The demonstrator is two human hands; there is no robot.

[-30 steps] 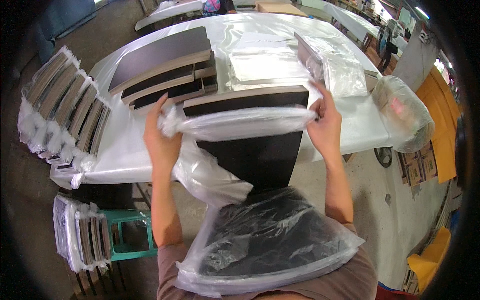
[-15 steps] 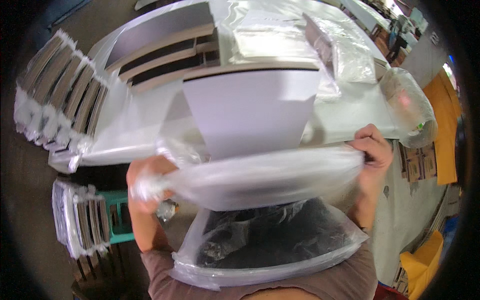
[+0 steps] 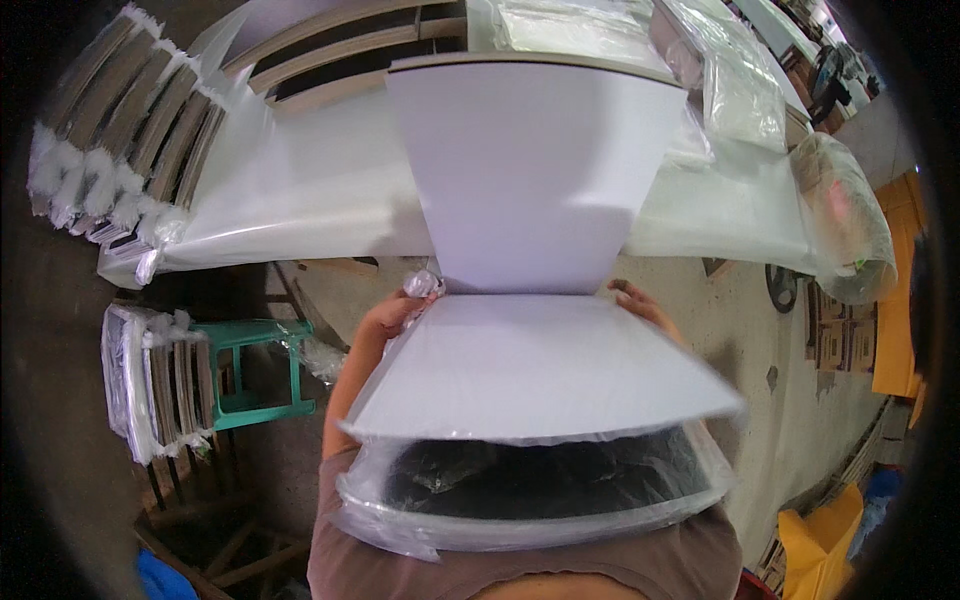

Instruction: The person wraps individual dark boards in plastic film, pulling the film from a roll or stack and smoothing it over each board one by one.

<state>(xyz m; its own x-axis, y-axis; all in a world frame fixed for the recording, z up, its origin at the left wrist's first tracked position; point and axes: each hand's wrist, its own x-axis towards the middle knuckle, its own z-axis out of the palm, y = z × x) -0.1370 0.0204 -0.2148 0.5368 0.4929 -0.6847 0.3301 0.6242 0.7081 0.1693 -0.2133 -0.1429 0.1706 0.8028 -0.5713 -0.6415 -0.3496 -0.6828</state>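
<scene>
A white panel (image 3: 545, 365) in clear plastic lies tilted in front of my body. Beneath it, against my shirt, is a black panel (image 3: 540, 475), also in clear plastic with crinkled edges. At the white panel's far left corner my left hand (image 3: 388, 318) is closed on a bunched end of plastic film (image 3: 424, 284). My right hand (image 3: 648, 308) is curled at the far right corner; the panel hides part of it. Beyond both hands, another white board (image 3: 535, 170) leans up against the table edge.
The table (image 3: 310, 200) carries stacked boards (image 3: 350, 55) and clear plastic packs (image 3: 745, 95). Wrapped boards (image 3: 140, 125) stand at its left end, and a plastic roll (image 3: 845, 215) at its right. A green stool (image 3: 265, 370) with more wrapped boards (image 3: 160, 385) is at lower left.
Both hands have moved away from me and closer together. The film that was stretched in a band between them now lies down over the white panel, which shows flat.
</scene>
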